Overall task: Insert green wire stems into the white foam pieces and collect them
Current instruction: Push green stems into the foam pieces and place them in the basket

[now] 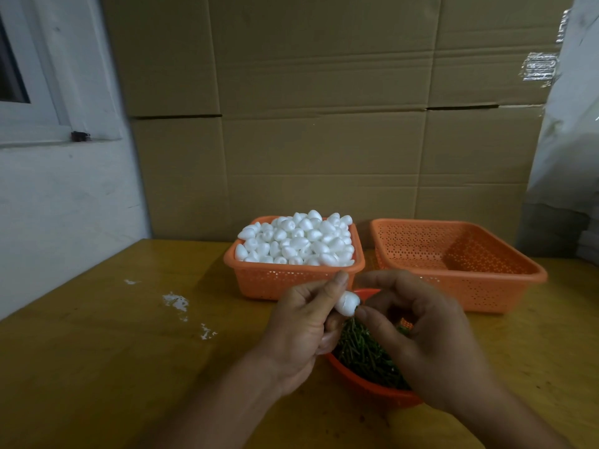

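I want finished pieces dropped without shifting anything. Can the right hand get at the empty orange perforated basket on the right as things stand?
Probably yes. The empty orange perforated basket sits open-topped just beyond the right hand, with nothing between them; only its grip on a green wire stem at the white foam piece occupies it.

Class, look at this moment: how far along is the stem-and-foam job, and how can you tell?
Barely begun. Done: nothing shows in the empty right basket. In hand: the left hand holds one foam piece while the right hand brings a green stem to it. Left: the heaped foam basket and the bowl of stems.
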### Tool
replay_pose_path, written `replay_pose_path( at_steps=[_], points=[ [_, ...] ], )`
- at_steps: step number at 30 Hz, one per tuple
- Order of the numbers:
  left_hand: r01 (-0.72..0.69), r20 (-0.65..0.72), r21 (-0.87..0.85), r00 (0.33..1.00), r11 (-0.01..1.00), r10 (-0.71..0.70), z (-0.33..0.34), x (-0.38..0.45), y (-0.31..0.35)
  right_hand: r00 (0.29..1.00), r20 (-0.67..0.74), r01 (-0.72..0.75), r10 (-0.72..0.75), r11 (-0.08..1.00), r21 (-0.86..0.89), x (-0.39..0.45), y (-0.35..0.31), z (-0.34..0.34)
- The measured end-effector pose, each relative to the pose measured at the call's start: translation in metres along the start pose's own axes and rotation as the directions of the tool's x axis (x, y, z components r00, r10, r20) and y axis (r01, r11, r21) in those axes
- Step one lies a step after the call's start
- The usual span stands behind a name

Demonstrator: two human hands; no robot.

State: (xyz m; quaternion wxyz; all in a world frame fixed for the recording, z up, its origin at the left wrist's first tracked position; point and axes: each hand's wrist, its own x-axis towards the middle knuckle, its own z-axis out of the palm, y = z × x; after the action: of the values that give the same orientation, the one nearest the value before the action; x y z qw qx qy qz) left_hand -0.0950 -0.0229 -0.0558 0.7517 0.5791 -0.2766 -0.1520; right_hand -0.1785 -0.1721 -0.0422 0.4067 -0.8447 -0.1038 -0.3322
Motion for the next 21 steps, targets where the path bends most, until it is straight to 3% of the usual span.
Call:
replay_pose_path(
  at_steps=[6,10,15,21],
  points=[
    [-0.039,-0.065,0.012,0.997,0.999,0.039,0.0014,0.0001,-0.0052,0.996,-0.019,-0.093,0.093,0.995,-0.041,0.0004,0.0043,0.0034],
    [-0.036,0.008,-0.039,0.999,0.999,0.037,0.0004,0.0003,-0.0039,0.987,-0.08,-0.14,0.137,0.99,-0.027,0.0021,0.0073,0.0016],
    [-0.03,0.082,-0.145,0.996,0.989,0.042,-0.0018,0.0002,-0.0014,0.993,-0.091,-0.076,0.074,0.997,-0.016,0.0006,0.0055,0.0043],
    [-0.119,0.035,-0.034,0.992,0.992,0.121,0.0008,0.0007,-0.0044,0.996,-0.054,-0.065,0.066,0.998,0.02,-0.0017,0.0042,0.006]
  ],
)
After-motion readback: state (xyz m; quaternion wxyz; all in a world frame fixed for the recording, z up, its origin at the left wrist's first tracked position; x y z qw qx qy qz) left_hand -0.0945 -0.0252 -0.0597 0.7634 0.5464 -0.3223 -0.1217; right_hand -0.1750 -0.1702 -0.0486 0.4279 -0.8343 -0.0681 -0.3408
